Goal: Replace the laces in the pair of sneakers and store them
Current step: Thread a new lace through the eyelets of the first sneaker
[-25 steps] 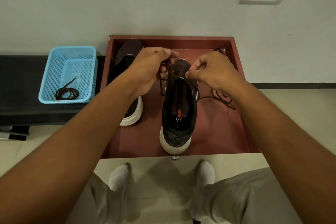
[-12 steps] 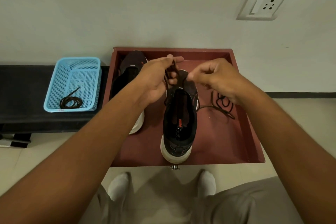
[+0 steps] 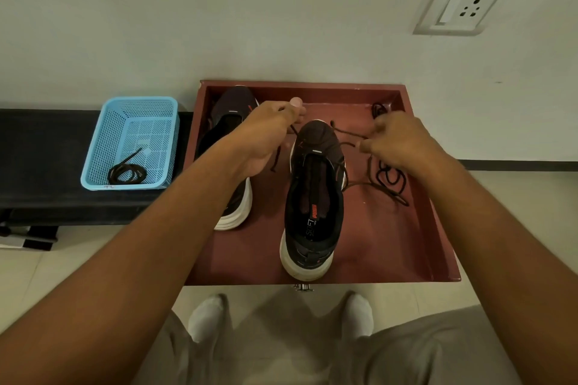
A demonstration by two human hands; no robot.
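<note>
Lace: thin dark cord, soft and limp, no stiffness to push with, so it only goes where it's pulled. It's threaded at the toe end of the near sneaker, one run going to each hand. Likely light and a bit slick. Best hold is probably close to the tip, where a stiff aglet would steer through an eyelet; tips are too small to make out here.

Left hand is just left of the toe, fingers curled, pinching the left end, tail hanging below the palm. Right hand is just right of the toe, pinching the other run; it's motion-blurred, so the exact finger hold is unclear. Hands are apart, one either side of the shoe, lace looks lightly tensioned between them.

Sneaker: soft knit upper, thick white sole, stands upright unaided, heel toward the person. Probably light; it may skid if one end gets pulled harder than the other.

Slack lace pile lies under the right hand, snag risk. Second sneaker is behind the left forearm. Both sit in the red tray. Blue basket, well left of the left hand, holds a coiled lace.
</note>
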